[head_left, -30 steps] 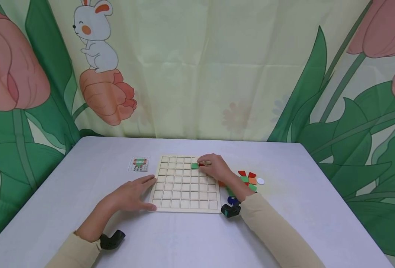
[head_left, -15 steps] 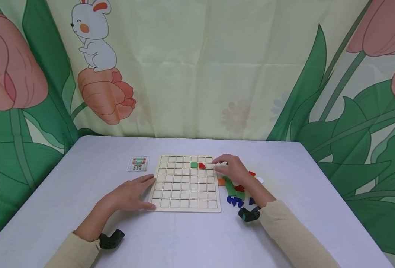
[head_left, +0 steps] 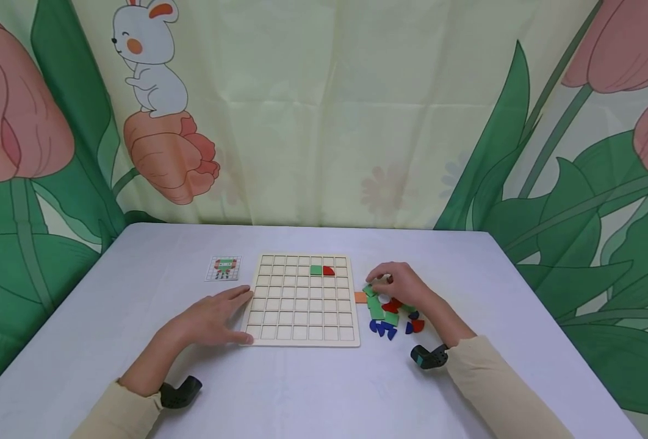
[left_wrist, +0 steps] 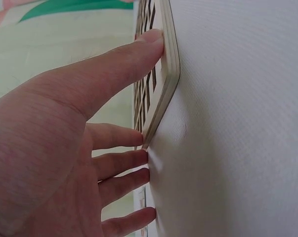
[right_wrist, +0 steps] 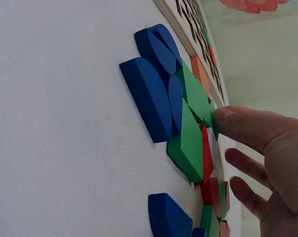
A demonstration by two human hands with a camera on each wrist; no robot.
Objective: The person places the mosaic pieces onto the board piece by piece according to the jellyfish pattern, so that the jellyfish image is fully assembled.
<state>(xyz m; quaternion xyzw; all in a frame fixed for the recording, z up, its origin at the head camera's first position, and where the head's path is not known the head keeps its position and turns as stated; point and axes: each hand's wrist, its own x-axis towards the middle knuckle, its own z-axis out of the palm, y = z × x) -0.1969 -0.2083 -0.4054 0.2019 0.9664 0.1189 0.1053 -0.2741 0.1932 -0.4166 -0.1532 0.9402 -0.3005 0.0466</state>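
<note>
My left hand rests at the left side of a pale wooden grid board. Its thumb lies on the board's rim in the left wrist view, and the other fingers reach along the edge and the tablecloth. A green square block and a red block with one curved corner sit side by side in upper cells of the grid. My right hand is over a pile of coloured blocks right of the board. Its thumb touches a green block; the index finger is mostly hidden behind the thumb.
A small card with a coloured figure on a grid lies left of the board. Blue blocks and an orange block are among the pieces beside the board. A printed curtain hangs behind the white table.
My right hand has let go of the red block in the grid, beside the green square, and moved right to the loose blocks. The left hand has stayed at the board's edge.
</note>
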